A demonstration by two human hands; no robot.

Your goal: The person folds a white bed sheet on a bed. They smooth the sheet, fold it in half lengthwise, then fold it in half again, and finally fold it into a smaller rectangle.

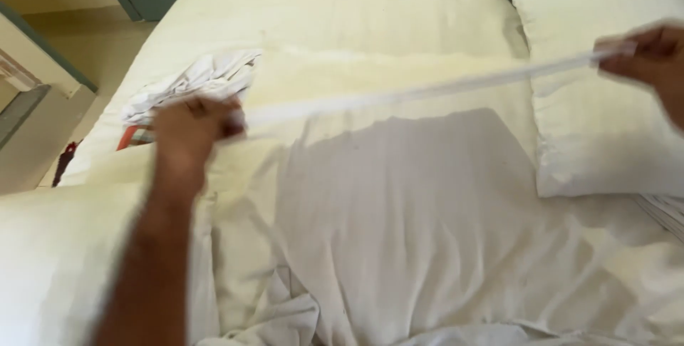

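With my left hand point(196, 126) and right hand point(645, 57) each clenched on the stretched white sheet point(427, 196), I judge a slipping edge could drop it crooked over the bed point(342, 11).

The scene is being viewed from a single head-worn camera, angled downward and forward across the bed point(399, 11), close above the left hand point(194, 126) and right hand point(652, 57).
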